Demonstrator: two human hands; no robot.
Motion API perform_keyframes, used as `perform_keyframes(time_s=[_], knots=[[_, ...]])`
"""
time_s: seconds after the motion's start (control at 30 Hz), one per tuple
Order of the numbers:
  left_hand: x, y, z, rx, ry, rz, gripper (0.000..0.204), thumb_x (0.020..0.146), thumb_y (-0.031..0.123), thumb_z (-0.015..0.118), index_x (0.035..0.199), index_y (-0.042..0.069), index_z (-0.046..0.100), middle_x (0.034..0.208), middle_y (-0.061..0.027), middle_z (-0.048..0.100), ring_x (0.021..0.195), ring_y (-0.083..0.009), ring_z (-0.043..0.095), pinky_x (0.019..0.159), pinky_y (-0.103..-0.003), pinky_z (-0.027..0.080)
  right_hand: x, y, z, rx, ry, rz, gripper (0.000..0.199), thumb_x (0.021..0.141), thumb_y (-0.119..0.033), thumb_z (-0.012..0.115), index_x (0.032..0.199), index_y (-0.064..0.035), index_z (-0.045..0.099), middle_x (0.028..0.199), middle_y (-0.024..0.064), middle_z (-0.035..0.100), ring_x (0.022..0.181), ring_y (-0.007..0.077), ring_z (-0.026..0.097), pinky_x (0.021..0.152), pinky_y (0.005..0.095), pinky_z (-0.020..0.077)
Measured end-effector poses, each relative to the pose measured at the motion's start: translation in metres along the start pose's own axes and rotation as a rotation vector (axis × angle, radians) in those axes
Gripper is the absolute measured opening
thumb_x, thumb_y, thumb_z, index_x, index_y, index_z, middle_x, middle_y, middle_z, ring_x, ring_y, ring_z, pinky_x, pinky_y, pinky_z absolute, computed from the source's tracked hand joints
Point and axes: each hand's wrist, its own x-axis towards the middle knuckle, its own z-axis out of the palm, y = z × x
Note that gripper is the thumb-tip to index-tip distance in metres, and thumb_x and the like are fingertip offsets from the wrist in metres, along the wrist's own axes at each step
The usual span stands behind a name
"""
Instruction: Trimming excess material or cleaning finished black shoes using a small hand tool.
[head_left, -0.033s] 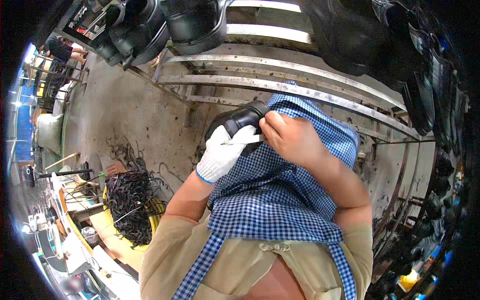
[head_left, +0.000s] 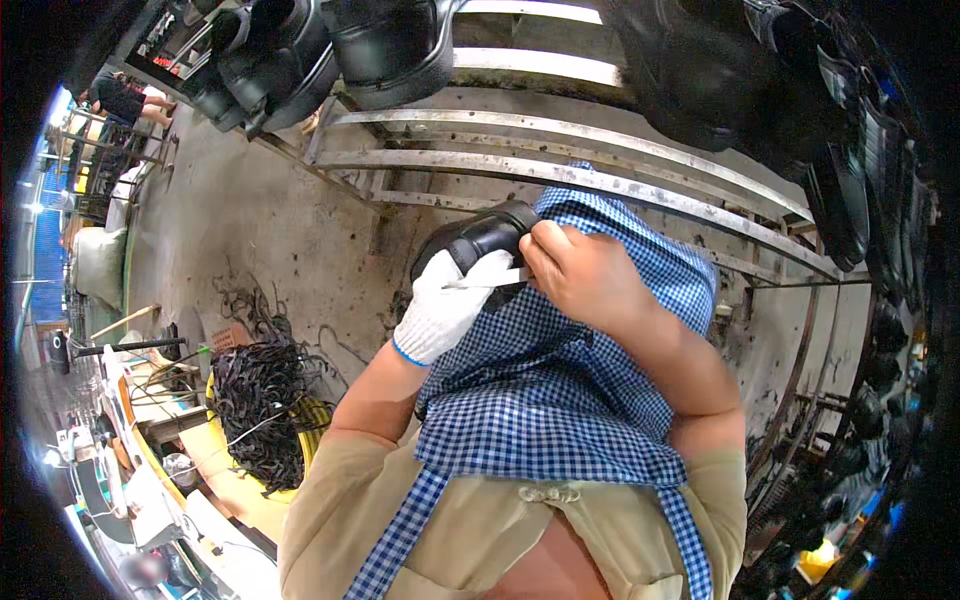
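Note:
My left hand [head_left: 440, 305], in a white knitted glove with a blue cuff edge, is closed round a black shoe [head_left: 480, 240] held over my lap. The shoe has a glossy upper, and part of it is hidden by the glove. My bare right hand [head_left: 585, 275] is at the shoe's right edge with its fingers pinched together. From under those fingers a slim pale blade-like strip [head_left: 508, 279] reaches across to the glove. Its other end is hidden in my right hand, so its exact kind cannot be made out.
Metal rack bars [head_left: 560, 165] cross ahead of my knees, with black shoes [head_left: 390, 50] above at left and more [head_left: 845, 205] at right. A heap of black trimmings [head_left: 258, 410] fills a yellow container at my left, beside a cluttered bench. A person [head_left: 125, 98] is at the far left.

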Motion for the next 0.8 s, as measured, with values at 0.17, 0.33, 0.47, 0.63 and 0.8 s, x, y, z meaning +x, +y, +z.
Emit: perform_keyframes(time_s=[0.17,0.33,0.47,0.63,0.8], knots=[[0.001,0.009,0.004,0.012,-0.013,0.021,0.026,0.094,0.009,0.06,0.118,0.002,0.064,0.107,-0.0046,0.068,0.093,-0.012,0.062,0.082,-0.026,0.051,-0.001,0.007,-0.001,0.005,-0.04,0.045,0.021,0.079,-0.018,0.065,0.094,-0.005,0.058,0.082,0.0051,0.049,0.063,0.0156,0.059,0.044,0.0276,0.0494],[0.0,-0.005,-0.001,0.16,0.065,-0.012,0.026,0.09,0.012,0.064,0.114,0.002,0.065,0.1,-0.0072,0.07,0.089,-0.0117,0.064,0.079,-0.027,0.052,-0.012,0.011,0.009,0.16,0.031,0.167,0.039,0.073,-0.023,0.073,0.103,-0.0054,0.055,0.092,0.0072,0.055,0.063,0.0198,0.063,0.048,0.0313,0.051],[0.0,-0.01,0.006,0.155,0.15,0.079,0.026,0.09,0.013,0.065,0.113,0.001,0.065,0.098,-0.008,0.071,0.087,-0.0124,0.065,0.077,-0.027,0.053,-0.012,0.004,0.008,0.094,0.063,0.197,0.034,0.079,-0.02,0.067,0.108,-0.0051,0.058,0.094,0.0054,0.057,0.064,0.0183,0.063,0.049,0.0307,0.0511],[0.006,-0.03,0.003,0.172,0.11,0.165,0.025,0.09,0.012,0.064,0.113,0.001,0.065,0.096,-0.0098,0.071,0.086,-0.0145,0.066,0.076,-0.028,0.053,-0.015,0.012,0.01,-0.014,0.03,0.089,0.025,0.081,-0.015,0.061,0.104,-0.004,0.061,0.092,0.0039,0.056,0.064,0.0143,0.062,0.048,0.0278,0.0509],[0.011,-0.028,0.006,0.171,0.135,0.175,0.023,0.09,0.015,0.065,0.109,0.002,0.067,0.092,-0.0101,0.071,0.084,-0.0176,0.068,0.075,-0.03,0.053,-0.015,0.012,0.015,-0.054,-0.073,0.096,0.026,0.077,-0.01,0.068,0.101,-0.0054,0.063,0.099,0.004,0.06,0.064,0.0156,0.064,0.049,0.028,0.0513]])
